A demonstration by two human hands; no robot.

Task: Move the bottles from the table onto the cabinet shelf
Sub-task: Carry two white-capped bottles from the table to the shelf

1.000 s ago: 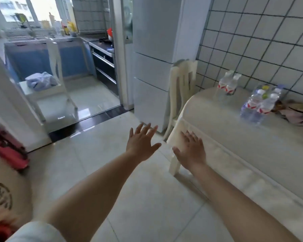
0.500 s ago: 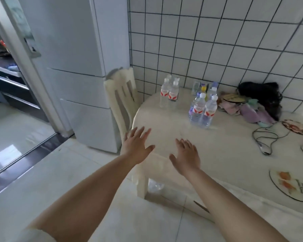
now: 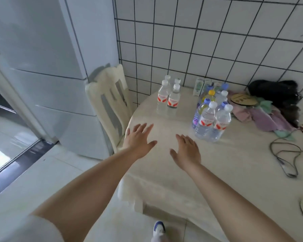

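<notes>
Both hands empty, fingers spread. Upright bottle cluster [image 3: 211,117] lies at one o'clock, just beyond the right hand [image 3: 186,151]; left hand [image 3: 138,138] farther off.

Both bare arms extended forward, palms down. Left hand [image 3: 138,139] fingers straight and spread, thumb out. Right hand [image 3: 186,151] flat, fingers straight and close together; neither grips anything.

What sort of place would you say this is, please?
Probably a home dining corner beside a kitchen: a fridge against a tiled wall, and a cloth-covered table with a chair and water bottles.
</notes>
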